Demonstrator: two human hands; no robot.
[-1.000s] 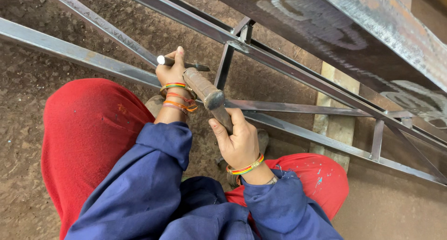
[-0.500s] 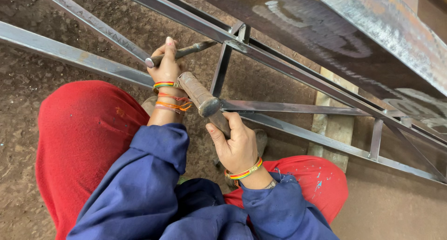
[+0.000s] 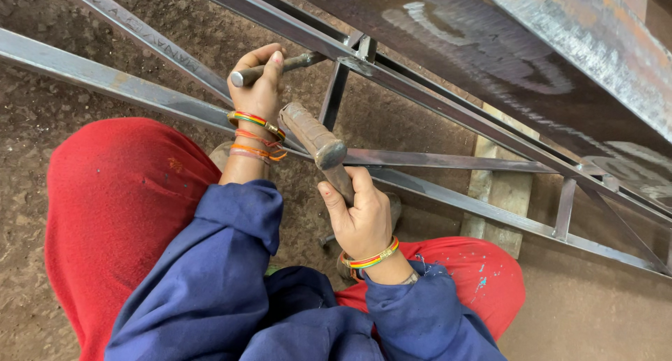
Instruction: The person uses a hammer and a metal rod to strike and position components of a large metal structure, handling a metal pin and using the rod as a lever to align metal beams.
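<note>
Head | left hand (image 3: 260, 88) grip holds chisel (image 3: 269, 68) | right hand (image 3: 362, 214) grip holds hammer (image 3: 316, 140)

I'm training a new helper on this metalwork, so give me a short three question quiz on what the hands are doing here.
1. True or false: the left hand grips a metal rod set against the steel frame.
2. Which hand holds the hammer? A) left B) right C) both
3. Fill in: the person's trousers are ___ in colour.

Key: 1 true. 2 B, the right hand. 3 red.
</note>
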